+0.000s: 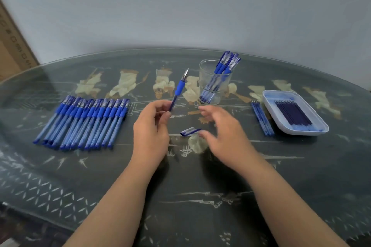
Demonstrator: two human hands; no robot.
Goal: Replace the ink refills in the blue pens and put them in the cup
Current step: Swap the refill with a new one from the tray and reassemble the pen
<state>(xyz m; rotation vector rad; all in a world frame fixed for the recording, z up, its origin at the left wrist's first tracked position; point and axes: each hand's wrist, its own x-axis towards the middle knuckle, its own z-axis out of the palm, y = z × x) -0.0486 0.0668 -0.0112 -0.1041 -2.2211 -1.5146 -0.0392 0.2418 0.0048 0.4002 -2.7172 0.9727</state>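
- While the left hand (pixel 150 132) pinches the lower barrel of one pen (pixel 177 90), tip up and leaning toward 1 o'clock, the right hand (pixel 222 132) hovers with fingers loosely spread, holding nothing. It's blurred, so I can't tell if it touches anything.
- Cap (pixel 189 132) lies loose on the table (pixel 180 186) between the hands, just by the right fingertips.
- My read: the step in hand is opening this pen. Cap is off, tip section not yet unscrewed, old refill presumably inside.
- Next move likely needs the right hand on the blue grip end, twisting it off while the left stops the barrel turning. Then pull the refill out.
- 9 o'clock: row of capped pens (pixel 84 122) lying side by side. Looks like most of the job is left.
- 3 o'clock: a few thin loose refills (pixel 262 118) on the table just beside a white tray (pixel 297 132). The tray holds a batch of dark refills (pixel 291 114). Can't tell which lot is used and which is new.
- 1 o'clock, farthest: glass cup (pixel 204 74) with several finished pens (pixel 226 66) standing tilted in it, caps up. The held pen ends up there.
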